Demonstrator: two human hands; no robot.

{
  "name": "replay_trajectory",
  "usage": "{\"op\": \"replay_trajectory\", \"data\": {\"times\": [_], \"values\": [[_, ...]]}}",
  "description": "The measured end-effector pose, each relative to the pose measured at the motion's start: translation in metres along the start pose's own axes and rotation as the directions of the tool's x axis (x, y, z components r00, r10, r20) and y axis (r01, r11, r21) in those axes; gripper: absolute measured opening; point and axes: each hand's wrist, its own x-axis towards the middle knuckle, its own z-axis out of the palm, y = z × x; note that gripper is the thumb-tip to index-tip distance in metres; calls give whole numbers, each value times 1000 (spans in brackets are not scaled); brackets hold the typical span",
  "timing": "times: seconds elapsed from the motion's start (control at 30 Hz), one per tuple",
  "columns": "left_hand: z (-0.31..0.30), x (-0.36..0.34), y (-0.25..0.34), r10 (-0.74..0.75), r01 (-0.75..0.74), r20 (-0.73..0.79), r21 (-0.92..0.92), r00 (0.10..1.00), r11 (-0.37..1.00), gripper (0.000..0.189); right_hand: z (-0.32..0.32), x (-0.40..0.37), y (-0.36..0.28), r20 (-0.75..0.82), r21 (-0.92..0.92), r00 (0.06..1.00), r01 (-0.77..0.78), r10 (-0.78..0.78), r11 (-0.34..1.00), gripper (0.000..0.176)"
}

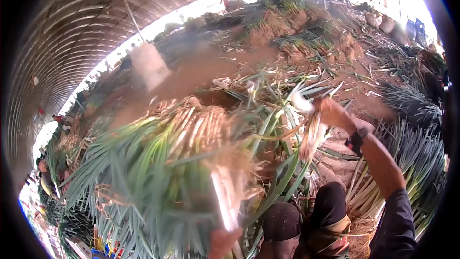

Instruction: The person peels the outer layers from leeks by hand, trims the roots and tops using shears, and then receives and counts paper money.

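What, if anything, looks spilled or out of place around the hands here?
Loose green leaves lie strewn over the dirt floor rather than in the piles. Otherwise nothing stands out: the right hand grips an onion bunch with its roots on, and the left hand holds a white stalk.

Pale leek (225, 196) upright, blurred, low centre; dry peeled skin (311, 134) dangling to right.
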Motion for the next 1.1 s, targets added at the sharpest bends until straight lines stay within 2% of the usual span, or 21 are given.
{"op": "replay_trajectory", "data": {"times": [0.03,0.07,0.1,0.17,0.23,0.3,0.4,0.43,0.47,0.53,0.6,0.67,0.77,0.8,0.83,0.87,0.93,0.97,1.03,1.07,1.1], "values": [[0,2,-24,-55,57,14,-113,998,992,84,22,-13,-15,129,-485,980,196,-152,852,7],[1,10,-67,-76,80,29,-127,997,989,82,28,-17,-38,112,-410,975,219,-189,886,5],[3,18,-109,-97,103,44,-140,994,985,81,31,-20,-64,95,-332,969,246,-227,911,7],[2,25,-61,-176,223,-167,330,970,917,44,41,-4,-119,-94,270,967,254,-237,929,20],[1,23,-57,-112,82,-82,-308,990,948,51,60,2,-158,85,679,976,92,-203,729,36],[1,28,-51,-55,36,-131,-141,990,989,58,49,8,-203,322,869,933,-222,-164,443,60],[-3,32,-47,35,-26,-119,70,992,997,58,107,1,-229,181,916,968,-103,-172,387,65],[-1,35,-46,60,-39,-143,144,988,989,55,102,9,-243,188,892,974,-115,-128,437,59],[3,37,-43,86,-49,-165,218,982,975,53,125,10,-245,194,737,973,-61,-124,673,38],[12,38,-37,112,-43,-204,313,973,949,52,148,18,-253,206,235,971,68,-118,970,15],[21,27,-19,127,-42,-255,313,959,949,51,135,39,-226,217,402,951,-294,222,867,18],[27,16,10,166,-78,-328,266,930,961,46,115,68,-190,260,449,777,-623,574,640,21],[31,7,-142,160,-158,-19,-291,987,943,56,126,83,-120,-137,357,691,-634,710,686,17],[26,1,-154,193,-142,64,-466,979,874,64,112,87,-86,-97,391,633,-685,768,614,16],[19,-6,-147,-12,7,110,52,994,999,72,117,83,-46,-73,432,596,-704,800,564,15],[17,-15,-142,98,-76,95,-216,991,974,64,139,73,2,-59,578,633,-609,772,543,14],[17,-28,-134,288,-244,-48,-675,956,697,52,202,51,97,-5,922,767,-245,642,300,17],[12,-33,-126,352,-318,-154,-821,923,473,48,128,34,31,35,997,924,-8,382,-73,11],[-16,-26,-57,-105,73,-29,-538,994,840,41,135,27,-15,112,993,904,-119,413,-10,24],[-28,-21,-32,-345,311,-40,-348,938,885,38,139,18,-34,236,969,918,-200,320,-142,20],[-35,-21,-28,-360,338,12,-378,933,862,37,149,6,-47,354,920,909,-296,220,-256,18]]}}
